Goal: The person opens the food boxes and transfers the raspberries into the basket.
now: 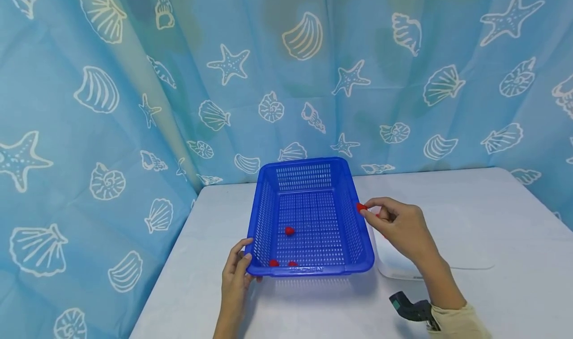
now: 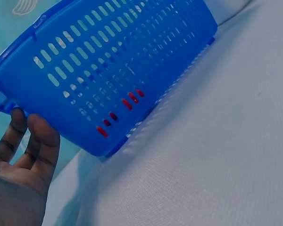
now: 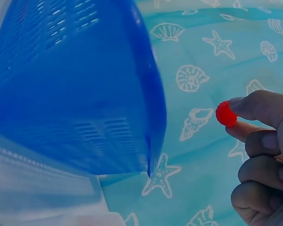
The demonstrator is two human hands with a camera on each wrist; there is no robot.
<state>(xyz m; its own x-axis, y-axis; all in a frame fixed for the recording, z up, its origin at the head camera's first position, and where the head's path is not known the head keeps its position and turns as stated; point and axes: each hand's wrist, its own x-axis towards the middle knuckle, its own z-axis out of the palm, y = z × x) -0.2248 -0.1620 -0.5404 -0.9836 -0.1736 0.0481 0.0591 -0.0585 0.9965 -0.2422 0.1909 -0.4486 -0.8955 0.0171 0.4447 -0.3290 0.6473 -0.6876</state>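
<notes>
A blue plastic basket (image 1: pixel 309 214) with slotted walls stands in the middle of the white table. Inside it are 3 small red raspberries, one (image 1: pixel 289 231) on the mesh floor and the others (image 1: pixel 274 263) along the near wall. My left hand (image 1: pixel 235 274) grips the basket's near left corner, thumb and fingers at the rim, as the left wrist view also shows. Between thumb and index finger, my right hand (image 1: pixel 400 224) pinches a bumpy red raspberry (image 3: pixel 226 114) close to the basket's right rim. Its other fingers are curled in.
Right of the basket lies a white tray (image 1: pixel 398 267), partly covered by my right hand and forearm. Some red shows behind that hand. A blue curtain (image 1: pixel 268 55) with white shell prints hangs behind and left of the table (image 1: pixel 515 289). A dark device (image 1: pixel 409 306) sits at my right wrist.
</notes>
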